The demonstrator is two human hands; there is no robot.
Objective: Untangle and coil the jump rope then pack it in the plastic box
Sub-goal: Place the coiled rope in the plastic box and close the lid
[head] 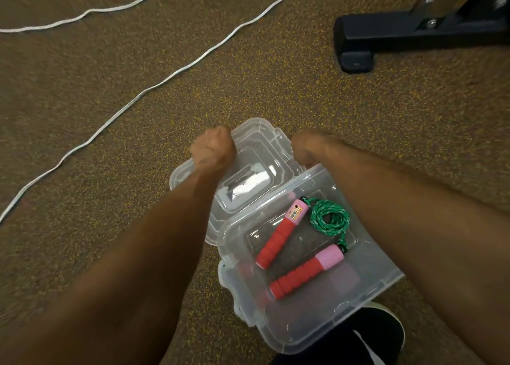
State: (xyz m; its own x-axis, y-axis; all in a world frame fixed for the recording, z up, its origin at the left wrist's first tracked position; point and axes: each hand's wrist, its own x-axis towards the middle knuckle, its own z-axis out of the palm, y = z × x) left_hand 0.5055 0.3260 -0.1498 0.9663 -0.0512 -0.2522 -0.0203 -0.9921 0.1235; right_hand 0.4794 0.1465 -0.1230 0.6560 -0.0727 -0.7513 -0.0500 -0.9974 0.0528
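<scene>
Box: clear plastic, open, on the speckled floor near the person's feet.
Rope: green, coiled, lying in the far right of the box; its two red-and-pink handles lie side by side in the box, angled.
Lid: clear, tilted up just beyond the box's far left edge.
Left hand: grip curled closed over the lid's left edge.
Right hand: on the lid's right corner; fingers hidden, so I cannot tell how far its grip closes.
Cord: white, trailing over the floor far left.
Stand: black foot, far right.
Shoe: dark, near edge, under the box corner.
</scene>
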